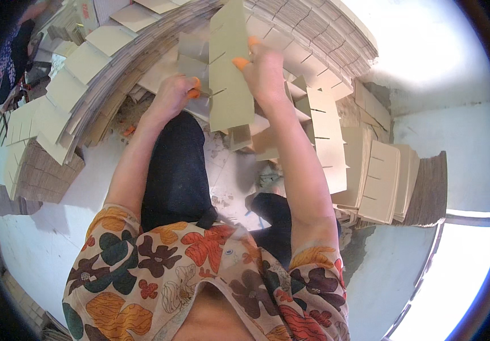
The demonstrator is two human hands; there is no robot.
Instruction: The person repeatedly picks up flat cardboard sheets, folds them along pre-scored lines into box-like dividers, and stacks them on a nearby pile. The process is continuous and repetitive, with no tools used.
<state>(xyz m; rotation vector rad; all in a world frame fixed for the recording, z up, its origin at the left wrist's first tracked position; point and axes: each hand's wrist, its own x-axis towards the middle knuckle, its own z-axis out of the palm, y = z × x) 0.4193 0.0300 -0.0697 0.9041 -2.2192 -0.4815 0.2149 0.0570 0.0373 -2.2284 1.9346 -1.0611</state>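
A long tan cardboard strip with slots (230, 71) stands tilted in front of me. My right hand (265, 71) pinches its right edge between fingers with orange finger covers. My left hand (174, 96) is closed, its orange-covered fingertips at the shaded cardboard pieces (193, 62) just left of the strip. Whether those pieces are joined to the strip is hard to make out. Partly behind my right forearm stands an assembly of crossed cardboard dividers (327, 136), with slots along its outer strip.
Long stacks of slotted cardboard strips (94, 57) curve along the left and far side (324, 28). More stacked cardboard (378, 179) stands at the right by the wall. Cardboard scraps lie on the floor (222, 170) between my legs. Someone in dark clothing (14, 62) is at the far left.
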